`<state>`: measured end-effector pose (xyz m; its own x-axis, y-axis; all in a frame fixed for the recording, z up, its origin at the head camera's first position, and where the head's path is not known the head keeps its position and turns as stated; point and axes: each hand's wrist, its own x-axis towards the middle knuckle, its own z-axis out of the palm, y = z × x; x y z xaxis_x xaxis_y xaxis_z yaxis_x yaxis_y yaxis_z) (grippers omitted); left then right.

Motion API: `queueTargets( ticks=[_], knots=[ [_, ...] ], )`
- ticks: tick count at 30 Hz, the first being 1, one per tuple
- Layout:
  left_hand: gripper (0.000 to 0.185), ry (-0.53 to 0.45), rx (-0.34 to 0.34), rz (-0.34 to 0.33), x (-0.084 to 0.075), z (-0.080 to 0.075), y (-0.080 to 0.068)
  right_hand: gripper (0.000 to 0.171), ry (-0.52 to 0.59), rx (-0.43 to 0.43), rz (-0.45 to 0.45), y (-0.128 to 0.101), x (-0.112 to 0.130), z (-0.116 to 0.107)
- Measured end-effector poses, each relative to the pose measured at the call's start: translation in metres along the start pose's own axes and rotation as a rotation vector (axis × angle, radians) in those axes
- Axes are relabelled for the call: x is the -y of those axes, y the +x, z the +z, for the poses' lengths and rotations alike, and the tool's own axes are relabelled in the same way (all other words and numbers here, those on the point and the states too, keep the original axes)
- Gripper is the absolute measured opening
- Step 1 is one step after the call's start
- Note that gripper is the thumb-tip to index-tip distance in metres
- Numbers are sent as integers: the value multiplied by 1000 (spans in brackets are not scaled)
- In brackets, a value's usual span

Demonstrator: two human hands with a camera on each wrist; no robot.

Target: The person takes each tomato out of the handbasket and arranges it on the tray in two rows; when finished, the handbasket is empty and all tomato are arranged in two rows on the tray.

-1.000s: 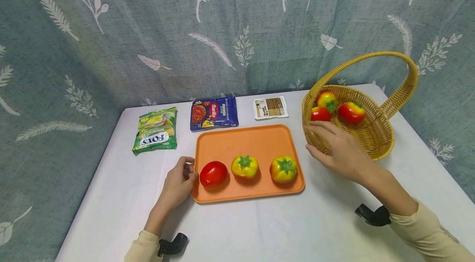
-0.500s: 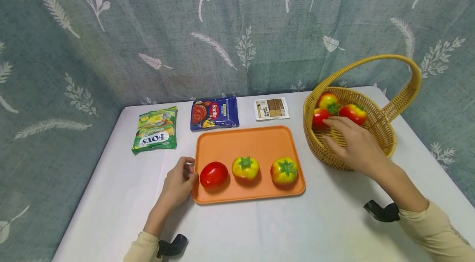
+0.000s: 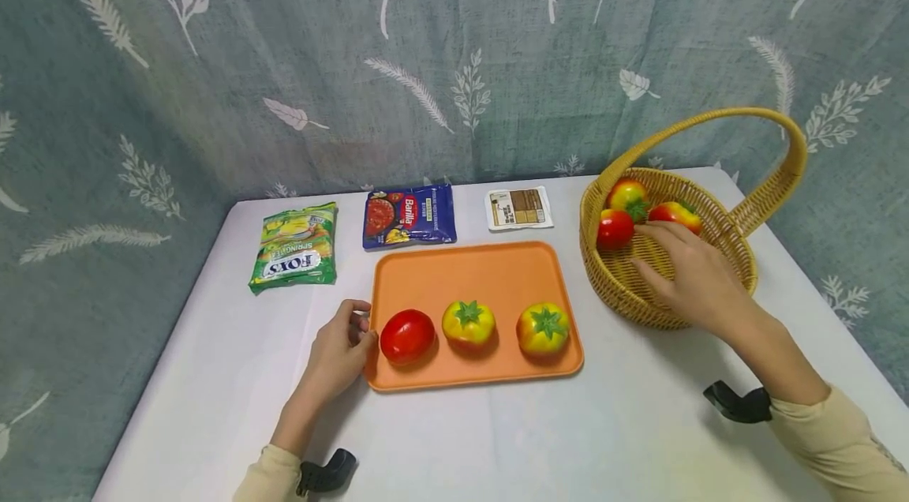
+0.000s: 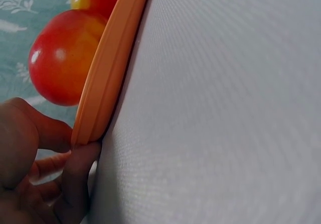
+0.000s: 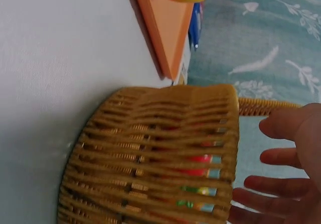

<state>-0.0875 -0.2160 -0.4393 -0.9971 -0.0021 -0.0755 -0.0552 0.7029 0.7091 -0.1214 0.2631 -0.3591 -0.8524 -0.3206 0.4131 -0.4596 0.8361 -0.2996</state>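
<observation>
The head view shows the right hand point(image 3: 699, 281) reaching over the near rim of the wicker basket point(image 3: 642, 293) at the right edge of the surface point(image 3: 540, 447), fingers point(image 3: 663, 232) straight and spread, holding nothing. Three tomatoes lie in the basket's far left part: the red-yellow tomatoes point(image 3: 675, 212) and point(image 3: 626, 192) and a red tomato point(image 3: 614, 228); the nearest sits just beyond the fingertips, toward the far edge, and the right hand is much the nearer one. The fruits are round, with no long axis, their green stems facing up or sideways. The basket's handle point(image 3: 717, 119) arches from left to right above the hand. The left hand point(image 3: 341, 352) pinches the left rim of the orange tray point(image 3: 469, 269), which carries three more tomatoes in a row along its near side. The left wrist view shows thumb and fingers point(image 4: 80, 174) clamped on the tray rim point(image 4: 103, 98) beside a red tomato point(image 4: 62, 58). The right wrist view shows splayed fingers point(image 5: 281, 156) above the basket wall point(image 5: 160, 153), with red glimpsed through the weave.
</observation>
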Motion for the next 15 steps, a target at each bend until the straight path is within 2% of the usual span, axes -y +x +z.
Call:
queueTargets(
  ticks=[8,15],
  knots=[
    [39,13,-14,13,2,0,1,44,-12,53,99,4,-17,-4],
    [38,6,-20,24,3,0,1,46,-46,64,139,4,-30,-4]
  ],
)
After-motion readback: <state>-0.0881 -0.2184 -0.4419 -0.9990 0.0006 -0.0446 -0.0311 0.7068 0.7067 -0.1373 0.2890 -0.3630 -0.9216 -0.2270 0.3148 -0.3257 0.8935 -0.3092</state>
